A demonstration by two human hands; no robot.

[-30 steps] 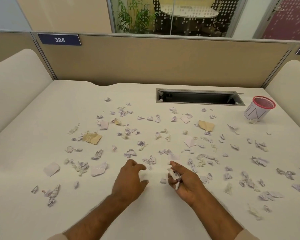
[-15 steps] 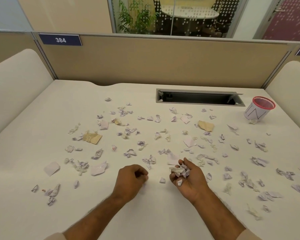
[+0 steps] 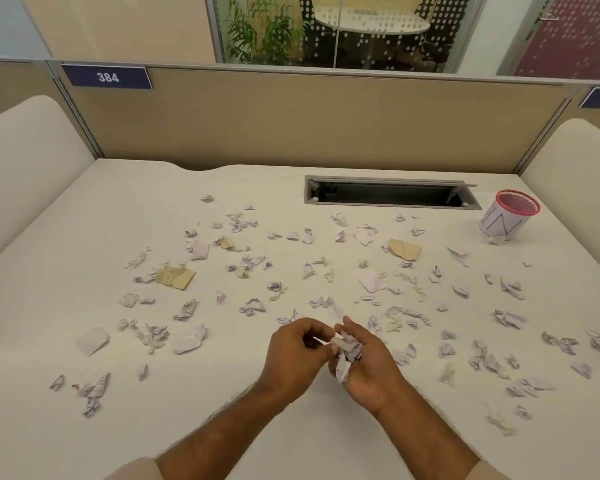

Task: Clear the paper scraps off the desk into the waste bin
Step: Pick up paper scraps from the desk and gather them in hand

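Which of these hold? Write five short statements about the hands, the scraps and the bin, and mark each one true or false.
1. The right hand cups a bunch of crumpled paper scraps. True.
2. The left hand lies flat on the desk. False: it pinches a scrap against the right hand's bunch.
3. The red-rimmed waste bin stands at the desk's far right. True.
4. The desk holds only white scraps. False: two brown scraps lie among them.
5. The partition sign reads 384. True.
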